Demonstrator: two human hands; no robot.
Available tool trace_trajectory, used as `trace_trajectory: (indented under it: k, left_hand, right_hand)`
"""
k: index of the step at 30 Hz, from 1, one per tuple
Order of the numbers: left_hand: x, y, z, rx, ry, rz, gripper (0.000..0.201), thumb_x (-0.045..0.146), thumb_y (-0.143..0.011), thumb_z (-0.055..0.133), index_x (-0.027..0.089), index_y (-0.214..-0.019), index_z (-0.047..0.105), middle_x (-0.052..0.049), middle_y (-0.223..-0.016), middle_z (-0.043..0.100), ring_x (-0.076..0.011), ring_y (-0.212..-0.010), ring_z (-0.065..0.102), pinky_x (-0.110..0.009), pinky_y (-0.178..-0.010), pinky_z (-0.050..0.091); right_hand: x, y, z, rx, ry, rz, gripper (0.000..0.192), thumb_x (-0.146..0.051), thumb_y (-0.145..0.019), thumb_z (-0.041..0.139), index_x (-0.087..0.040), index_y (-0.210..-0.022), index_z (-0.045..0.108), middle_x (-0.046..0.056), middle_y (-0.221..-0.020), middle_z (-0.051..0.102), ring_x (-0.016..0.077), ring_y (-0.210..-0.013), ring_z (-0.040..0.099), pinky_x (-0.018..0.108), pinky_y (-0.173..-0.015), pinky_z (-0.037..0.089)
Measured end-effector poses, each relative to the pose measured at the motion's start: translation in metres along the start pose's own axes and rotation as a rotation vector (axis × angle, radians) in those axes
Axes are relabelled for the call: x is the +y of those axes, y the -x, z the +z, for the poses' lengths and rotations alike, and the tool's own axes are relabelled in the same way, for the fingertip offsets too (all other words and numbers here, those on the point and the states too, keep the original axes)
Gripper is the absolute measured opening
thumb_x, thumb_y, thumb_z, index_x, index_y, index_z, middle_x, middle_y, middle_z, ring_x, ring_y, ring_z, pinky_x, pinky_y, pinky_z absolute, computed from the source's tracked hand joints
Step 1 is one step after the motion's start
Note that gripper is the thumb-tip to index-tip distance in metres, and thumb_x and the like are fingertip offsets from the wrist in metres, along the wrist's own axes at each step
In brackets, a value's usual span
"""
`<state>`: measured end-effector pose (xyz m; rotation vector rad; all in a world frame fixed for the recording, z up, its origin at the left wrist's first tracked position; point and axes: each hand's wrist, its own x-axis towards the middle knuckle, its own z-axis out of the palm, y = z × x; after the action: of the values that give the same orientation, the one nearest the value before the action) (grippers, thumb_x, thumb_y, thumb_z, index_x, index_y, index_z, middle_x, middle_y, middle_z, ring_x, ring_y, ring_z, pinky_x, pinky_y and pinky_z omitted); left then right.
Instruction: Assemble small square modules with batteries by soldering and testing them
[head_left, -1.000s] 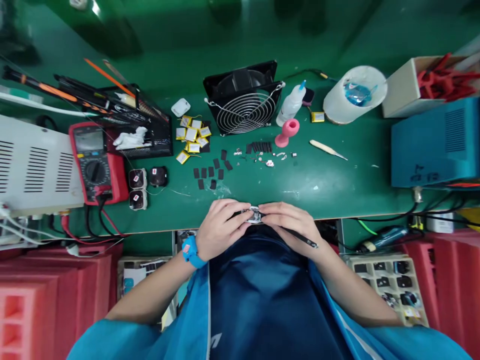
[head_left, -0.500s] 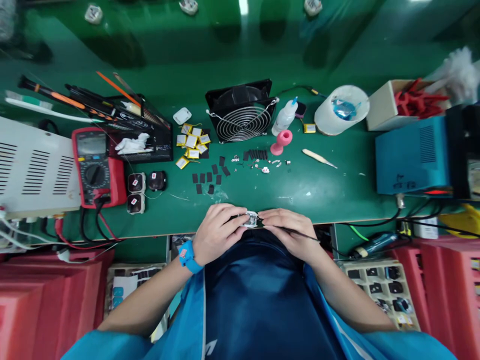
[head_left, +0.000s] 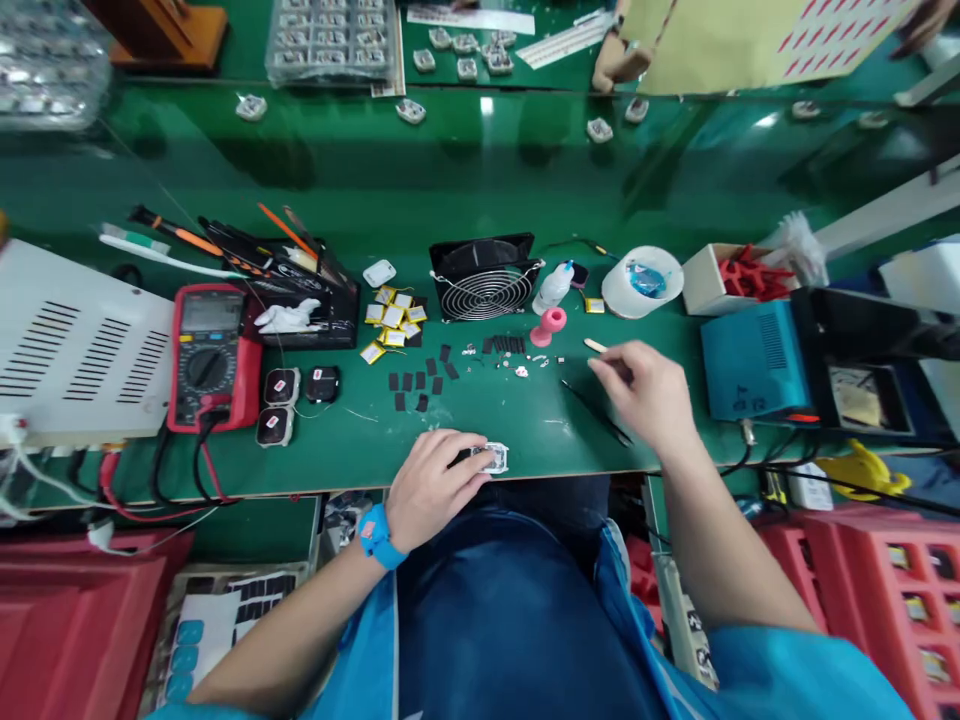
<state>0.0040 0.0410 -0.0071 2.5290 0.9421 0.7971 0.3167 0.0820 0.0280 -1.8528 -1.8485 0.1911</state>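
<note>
My left hand, a blue band at its wrist, has its fingers closed on a small white device housing at the bench's front edge. Parts show inside the housing, but the fingers hide its left side. Further right, my right hand is curled at a tool with a pale wooden handle. Only the handle's end shows; the hand covers the rest. Black tweezers lie on the green bench just left of the right hand, apart from it.
Black pads, yellow-edged battery cells and tiny parts lie mid-bench. Behind stand a fan, a white bottle and a white tub. A red multimeter is left, a blue unit right. Another person's hand shows opposite.
My right hand has left the housing, moving right to the wooden-handled tool. The tweezers it held now lie on the bench. The left hand keeps the housing. The camera view has tilted up.
</note>
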Motion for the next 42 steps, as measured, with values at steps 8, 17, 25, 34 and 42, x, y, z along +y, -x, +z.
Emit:
trace_trajectory:
  k: [8,17,25,34,42]
  left_hand:
    - [0.000,-0.002,0.000,0.023,0.013,0.006,0.017,0.020,-0.098,0.065,0.021,-0.115,0.066,-0.007,-0.113,0.074,-0.0223,-0.100,0.065,-0.038,-0.085,0.052]
    - [0.001,-0.004,-0.002,0.023,-0.008,-0.001,0.014,0.022,-0.100,0.063,0.022,-0.113,0.067,-0.008,-0.112,0.074,-0.0215,-0.098,0.066,-0.037,-0.084,0.053]
    - [0.001,-0.004,-0.002,0.003,-0.011,-0.006,0.014,0.022,-0.100,0.063,0.020,-0.113,0.067,-0.008,-0.113,0.073,-0.0214,-0.100,0.065,-0.036,-0.086,0.051]
    - [0.003,-0.005,-0.003,0.018,0.010,-0.003,0.013,0.021,-0.100,0.063,0.019,-0.112,0.067,-0.007,-0.113,0.073,-0.0210,-0.100,0.064,-0.035,-0.086,0.050]
    - [0.003,-0.006,-0.002,0.016,0.013,-0.011,0.013,0.020,-0.099,0.064,0.019,-0.111,0.068,-0.007,-0.112,0.073,-0.0211,-0.099,0.064,-0.035,-0.086,0.049]
  right_hand:
    - [0.006,-0.100,0.029,-0.080,-0.618,0.069,0.051,-0.022,-0.074,0.076,-0.020,-0.124,0.068,0.004,-0.109,0.074,0.0125,-0.066,0.058,0.029,-0.062,0.049]
    - [0.000,-0.111,0.033,-0.150,-0.554,0.058,0.035,-0.021,-0.074,0.077,-0.017,-0.109,0.072,-0.001,-0.086,0.070,0.0081,-0.058,0.045,0.025,-0.056,0.036]
    - [-0.001,-0.094,0.024,-0.048,-0.371,0.129,0.031,-0.020,-0.075,0.074,-0.014,-0.105,0.068,0.001,-0.084,0.068,0.0110,-0.059,0.052,0.026,-0.059,0.041]
    - [0.003,-0.047,0.016,-0.057,-0.006,-0.047,0.008,-0.022,-0.089,0.068,-0.020,-0.085,0.075,0.006,-0.084,0.078,0.0226,-0.075,0.066,0.034,-0.070,0.048]
    - [-0.013,-0.039,0.032,-0.181,0.046,-0.343,0.019,-0.020,-0.096,0.060,-0.023,-0.100,0.079,0.004,-0.106,0.081,0.0233,-0.079,0.058,0.036,-0.072,0.049]
